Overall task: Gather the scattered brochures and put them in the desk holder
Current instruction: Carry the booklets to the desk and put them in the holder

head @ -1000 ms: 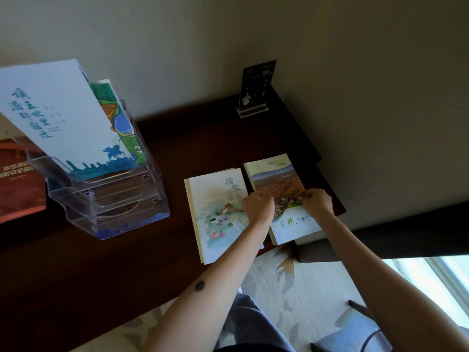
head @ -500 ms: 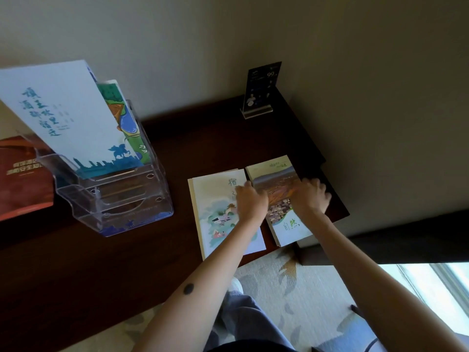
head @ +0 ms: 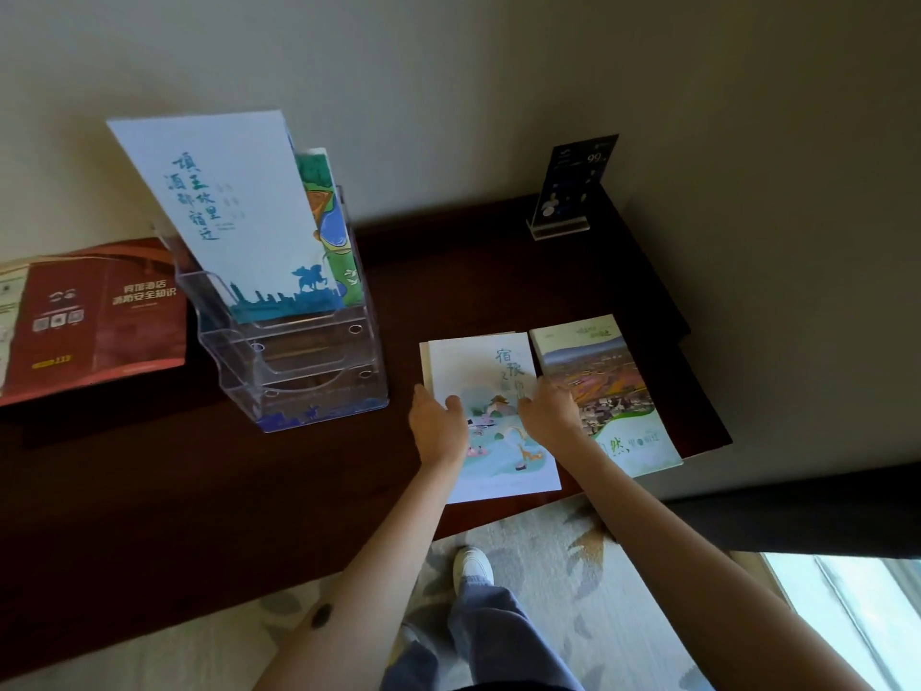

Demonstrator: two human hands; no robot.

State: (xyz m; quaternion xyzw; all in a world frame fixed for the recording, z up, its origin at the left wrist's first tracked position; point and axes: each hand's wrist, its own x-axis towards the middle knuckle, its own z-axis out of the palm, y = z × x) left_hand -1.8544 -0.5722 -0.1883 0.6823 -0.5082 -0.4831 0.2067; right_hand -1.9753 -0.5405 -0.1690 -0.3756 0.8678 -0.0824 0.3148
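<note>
Pale brochure (head: 503, 359): flat on the counter (head: 149, 491), right of centre, near the front edge. A cream edge peeks out along its top and left side.
Left hand (head: 438, 431): at that brochure's left edge. Thumb splayed onto the cover, fingers straight alongside the edge. Whether they have got under the paper, I cannot tell.
Right hand (head: 550, 416): down on the seam between the two flat brochures. Fingers held together and laid fairly flat against the pale one's right edge.
Photo brochure (head: 610, 386): just beside the pale one on its right, edges touching or nearly so. The right hand and wrist cover part of its left side.
Holder (head: 309, 371): clear plastic, stepped pockets, standing left of the hands with a stretch of dark counter between.
In the holder: a tall white brochure (head: 234, 211) with blue lettering leans in the back pocket, and a green brochure (head: 331, 241) is tucked behind it, showing on the right.
Red leaflet (head: 99, 316): lying flat to the left of the holder, partly behind it.
Sign stand (head: 573, 187): small dark card in a clear base, back by the wall, well apart from the hands.
Below the counter: patterned rug, a white shoe (head: 471, 566), and a bright window at lower right.
</note>
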